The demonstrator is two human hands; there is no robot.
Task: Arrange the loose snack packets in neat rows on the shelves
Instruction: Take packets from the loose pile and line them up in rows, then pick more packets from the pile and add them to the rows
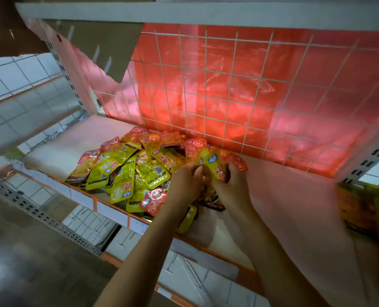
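We find the loose snack packets (126,171) heaped in a jumble of yellow and red on the left half of the shelf (294,207), reaching back to the wire grid (228,85); no row is laid yet, and the right half of the shelf lies bare. Both hands meet at the right edge of the heap. The right hand (232,185) has its grip closed round a small bunch of packets (214,166), a yellow one upright at the front; the left hand (185,181) has its fingers curled in against the same bunch, and seems to pinch its near edge, though blur hides the fingertips.

We judge the step in hand to be squaring a handful before setting it down; to do it well, we would turn every packet the same face forward and the same end up, tap the lower edges level on the shelf, and keep the grip light, since the foil is slick and a hard squeeze will fan the bunch. We would start the row against the grid on the bare side, well apart from the heap, so loose packets cannot slide into it; sorting yellow from red as we go would keep each row clean.
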